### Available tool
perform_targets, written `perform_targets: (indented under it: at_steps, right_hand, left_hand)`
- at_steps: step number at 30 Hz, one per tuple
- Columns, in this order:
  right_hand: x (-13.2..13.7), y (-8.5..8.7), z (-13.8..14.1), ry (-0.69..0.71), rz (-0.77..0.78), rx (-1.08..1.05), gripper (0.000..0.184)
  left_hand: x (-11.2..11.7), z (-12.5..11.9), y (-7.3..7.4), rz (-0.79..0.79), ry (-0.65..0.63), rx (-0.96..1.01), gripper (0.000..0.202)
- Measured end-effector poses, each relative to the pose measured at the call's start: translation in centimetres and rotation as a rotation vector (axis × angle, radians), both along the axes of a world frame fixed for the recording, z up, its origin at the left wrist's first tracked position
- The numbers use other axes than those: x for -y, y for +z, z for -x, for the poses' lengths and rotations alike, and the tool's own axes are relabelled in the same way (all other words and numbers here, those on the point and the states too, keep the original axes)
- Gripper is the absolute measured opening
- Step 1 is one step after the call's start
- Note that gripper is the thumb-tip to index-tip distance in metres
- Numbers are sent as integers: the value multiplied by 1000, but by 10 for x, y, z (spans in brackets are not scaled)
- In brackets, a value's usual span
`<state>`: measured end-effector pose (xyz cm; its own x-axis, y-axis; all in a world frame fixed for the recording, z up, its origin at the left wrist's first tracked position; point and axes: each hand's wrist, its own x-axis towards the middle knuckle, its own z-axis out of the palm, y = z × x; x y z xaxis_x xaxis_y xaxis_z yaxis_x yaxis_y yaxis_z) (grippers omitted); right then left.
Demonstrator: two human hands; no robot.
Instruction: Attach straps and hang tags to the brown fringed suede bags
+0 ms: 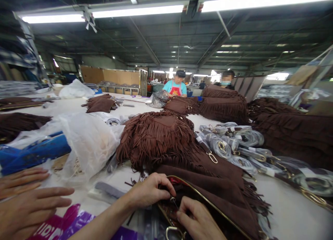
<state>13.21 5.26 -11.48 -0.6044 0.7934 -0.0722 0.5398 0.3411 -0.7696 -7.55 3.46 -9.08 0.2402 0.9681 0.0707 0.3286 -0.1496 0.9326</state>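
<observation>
A dark brown fringed bag (221, 188) lies in front of me with its gold zipper open and some red showing inside. At its mouth, my left hand (152, 189) is closed in a pinch; what sits between the fingertips is hidden. A small metal piece (172, 199) hangs just below them. From it a thin strand (176, 206) runs to my right hand (196, 217), whose thumb and fingers pinch together over the bag opening. A gold clasp ring (173, 233) lies under the right hand.
Another person's two hands (33, 205) reach in from the left. Fringed brown bags (158, 136) are heaped ahead, and plastic-wrapped straps with gold hooks (234, 146) lie to the right. A white plastic bag (88, 146) stands left. Two people (175, 85) are across the table.
</observation>
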Motion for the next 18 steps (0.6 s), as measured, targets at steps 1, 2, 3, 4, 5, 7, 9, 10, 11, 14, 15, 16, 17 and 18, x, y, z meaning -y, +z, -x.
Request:
perform_targets:
  at_steps: [1,2,3,4,5,7,9,10,11,14,15,16,17,18]
  right_hand:
    - [-1,-1,1,2,0,-7,14]
    - [-1,-2,3,5,1,-11,14]
    - [-1,-3,4,6,4,-11,14]
    - [-1,-3,5,6,4,-12,15]
    - [-1,-3,6,7,2,-12,16]
    - [1,0,7,19,-9,-11,17]
    - [2,8,3,52,-38,11,15]
    - [3,12,0,75,-62,39,13]
    - [3,17,-5,103,-92,78,12]
    - [0,27,-29,203,-192,209,11]
    - [-2,28,-37,215,-220,237,12]
    - [-4,27,-45,210,-241,255,12]
    - [-7,25,-51,184,-256,265,12]
    - [-11,22,-53,133,-266,262,11]
  left_hand:
    - [1,0,0,-12,-11,-23,24]
    - [3,0,1,-24,-17,-65,25]
    - [5,-1,2,-35,-19,-120,24]
    - [7,-3,3,-44,-14,-177,21]
    - [9,-6,4,-52,-6,-231,19]
    - [12,-10,7,-74,9,-314,17]
    - [14,-11,8,-125,10,-354,19]
    - [15,-11,8,-165,3,-366,19]
    - [15,-9,7,-210,-9,-374,19]
    - [14,-8,7,-358,-46,-428,15]
    - [15,-10,7,-416,-48,-473,14]
    - [15,-13,9,-470,-39,-528,14]
    - [16,-17,11,-515,-23,-588,14]
    - [19,-20,15,-547,-12,-650,16]
